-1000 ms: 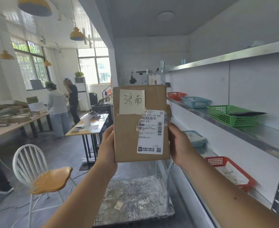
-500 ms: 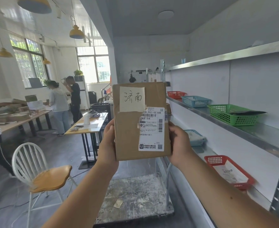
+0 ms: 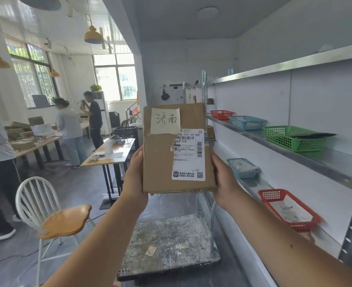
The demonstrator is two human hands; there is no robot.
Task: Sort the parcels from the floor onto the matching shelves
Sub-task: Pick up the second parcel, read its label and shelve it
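Between left hand (image 3: 134, 179) and right hand (image 3: 225, 181), upright cardboard parcel (image 3: 162, 160), label outward.

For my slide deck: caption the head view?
Both hands hold a cardboard parcel upright beside shelves of coloured baskets.

One view only, from the head, wide-angle, looking forward and slightly down along the aisle. The parcel (image 3: 175, 150) sits dead centre, held up close to the lens, both forearms running in from the bottom edge. Shelves (image 3: 307, 156) sweep past on the right, close by; the cart (image 3: 171, 243) lies low ahead on the floor; the chair (image 3: 52, 216) stands left, the room behind far off.
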